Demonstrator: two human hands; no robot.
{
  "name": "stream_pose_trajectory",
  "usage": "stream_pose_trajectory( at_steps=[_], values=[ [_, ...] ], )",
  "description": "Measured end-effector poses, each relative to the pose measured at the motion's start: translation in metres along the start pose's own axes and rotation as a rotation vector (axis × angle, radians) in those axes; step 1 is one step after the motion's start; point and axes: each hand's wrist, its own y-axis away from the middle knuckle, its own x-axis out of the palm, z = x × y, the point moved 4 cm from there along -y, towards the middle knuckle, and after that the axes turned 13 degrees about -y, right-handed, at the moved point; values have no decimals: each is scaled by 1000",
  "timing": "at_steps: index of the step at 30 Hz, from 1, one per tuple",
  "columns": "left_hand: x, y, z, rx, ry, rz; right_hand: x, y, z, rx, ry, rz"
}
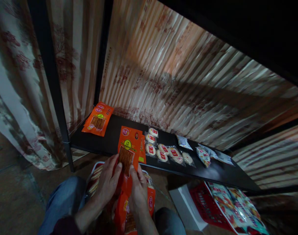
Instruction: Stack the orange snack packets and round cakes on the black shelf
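Forearms [90,208] angled forward. Left grip [107,178] and right grip [138,189] near each other, thumbs [118,170] uppermost, fingers [111,161] bent, pinching. Knees [73,189] flexed, one either side.

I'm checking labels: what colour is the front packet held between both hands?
The front packet is mostly orange, with a yellow circle; the head view shows it.

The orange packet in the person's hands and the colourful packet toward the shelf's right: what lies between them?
In the head view, beside the held packet: part of another orange packet, then clear-wrapped round white pieces and a small whitish packet.
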Motion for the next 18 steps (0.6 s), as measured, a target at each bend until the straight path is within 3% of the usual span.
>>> stream_pose_trajectory(
  at_steps=[6, 18],
  values=[
    [-3, 6, -13, -80, 416, 125, 22, 2, 0, -136, 189, 196],
    [-2, 5, 5, -369, 889, 131, 45, 15, 0, -406, 484, 314]
  ],
)
